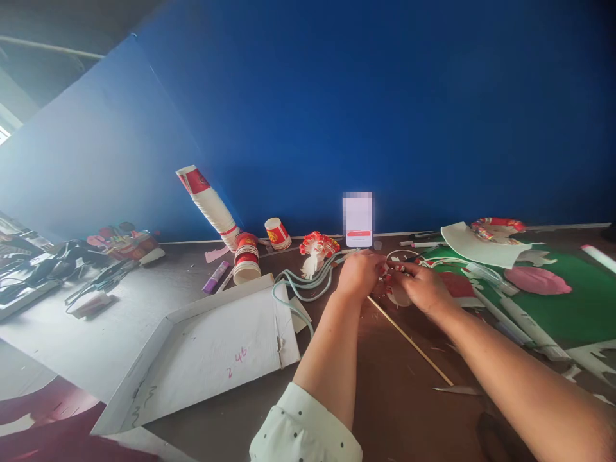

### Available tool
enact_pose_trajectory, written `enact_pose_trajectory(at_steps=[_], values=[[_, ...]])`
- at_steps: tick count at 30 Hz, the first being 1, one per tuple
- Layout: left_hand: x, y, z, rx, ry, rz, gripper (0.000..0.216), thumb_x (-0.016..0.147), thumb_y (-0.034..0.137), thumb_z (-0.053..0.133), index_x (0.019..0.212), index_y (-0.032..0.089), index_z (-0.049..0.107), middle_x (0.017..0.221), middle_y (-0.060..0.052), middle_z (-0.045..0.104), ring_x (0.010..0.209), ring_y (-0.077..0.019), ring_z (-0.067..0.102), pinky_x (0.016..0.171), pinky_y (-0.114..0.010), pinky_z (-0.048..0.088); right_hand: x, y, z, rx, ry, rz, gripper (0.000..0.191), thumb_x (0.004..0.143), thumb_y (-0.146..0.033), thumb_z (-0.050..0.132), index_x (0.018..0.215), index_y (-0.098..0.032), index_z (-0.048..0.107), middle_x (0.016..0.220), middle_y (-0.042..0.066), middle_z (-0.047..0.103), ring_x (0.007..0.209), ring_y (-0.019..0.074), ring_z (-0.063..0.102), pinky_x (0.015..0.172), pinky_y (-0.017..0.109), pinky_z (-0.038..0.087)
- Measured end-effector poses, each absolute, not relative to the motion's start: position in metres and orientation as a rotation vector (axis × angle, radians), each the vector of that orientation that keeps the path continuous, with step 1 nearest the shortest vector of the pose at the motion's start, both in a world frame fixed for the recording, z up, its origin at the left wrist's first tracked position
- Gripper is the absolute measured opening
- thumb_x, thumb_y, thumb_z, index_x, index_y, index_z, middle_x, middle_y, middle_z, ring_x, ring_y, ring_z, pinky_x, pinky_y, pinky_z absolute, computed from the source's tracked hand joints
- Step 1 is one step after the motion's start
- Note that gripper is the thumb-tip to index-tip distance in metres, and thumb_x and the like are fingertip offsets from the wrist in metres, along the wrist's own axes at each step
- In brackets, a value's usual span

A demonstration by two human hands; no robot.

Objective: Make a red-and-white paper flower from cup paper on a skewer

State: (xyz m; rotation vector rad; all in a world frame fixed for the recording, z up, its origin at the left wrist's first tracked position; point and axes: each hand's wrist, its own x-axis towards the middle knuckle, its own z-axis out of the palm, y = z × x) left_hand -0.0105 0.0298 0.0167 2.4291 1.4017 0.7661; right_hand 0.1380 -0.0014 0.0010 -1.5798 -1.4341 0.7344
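Both my hands meet over the middle of the table, around a small red-and-white paper piece, partly hidden by the fingers. My left hand is closed on its left side, with most of its fingertips out of sight. From the right, my right hand pinches the same piece with thumb and fingers. A thin wooden stick slants from below my left hand toward the lower right; whether it is held or lies on the table I cannot tell. Near its lower end is a pointed metal blade.
An upright phone leans behind my hands, its cable curling left. Further left are a red-and-white paper flower, stacked paper cups, a glue stick and a white box lid. Paper scraps cover a green sheet at right.
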Motion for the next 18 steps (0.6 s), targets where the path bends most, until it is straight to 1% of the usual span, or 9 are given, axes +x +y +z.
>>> enact_pose_trajectory(at_steps=[3,8,14,18], values=[[-0.0101,0.0309,0.0158,2.391,1.383,0.785,0.031,0.09,0.018,0.049,0.109,0.022,0.072,0.111,-0.004,0.07,0.103,-0.016,0.062,0.094,-0.024,0.046,0.1379,-0.0018,0.0017,-1.591,-1.427,0.715,0.03,0.072,-0.037,0.061,0.089,-0.021,0.08,0.072,0.005,0.074,0.069,0.022,0.065,0.066,0.031,0.05],[-0.0101,0.0312,0.0169,2.304,1.379,0.842,0.026,0.088,0.017,0.054,0.105,0.023,0.074,0.106,-0.004,0.071,0.1,-0.0151,0.062,0.092,-0.024,0.047,0.1382,-0.0018,0.0005,-1.581,-1.435,0.71,0.031,0.073,-0.038,0.061,0.092,-0.021,0.08,0.072,0.005,0.074,0.068,0.0219,0.065,0.065,0.032,0.05],[-0.011,0.0307,0.0194,2.169,1.402,0.924,0.021,0.086,0.019,0.06,0.1,0.025,0.075,0.102,-0.002,0.072,0.097,-0.0144,0.063,0.09,-0.023,0.047,0.1377,-0.002,-0.0001,-1.588,-1.463,0.659,0.031,0.074,-0.036,0.061,0.095,-0.021,0.079,0.077,0.006,0.075,0.07,0.0216,0.066,0.066,0.031,0.05],[-0.0113,0.0312,0.0209,2.136,1.403,0.92,0.022,0.086,0.019,0.062,0.103,0.024,0.074,0.104,-0.002,0.073,0.1,-0.0148,0.063,0.092,-0.023,0.046,0.1382,-0.0013,-0.0028,-1.511,-1.494,0.619,0.03,0.075,-0.035,0.06,0.095,-0.022,0.079,0.076,0.005,0.075,0.068,0.0208,0.065,0.065,0.031,0.05]])
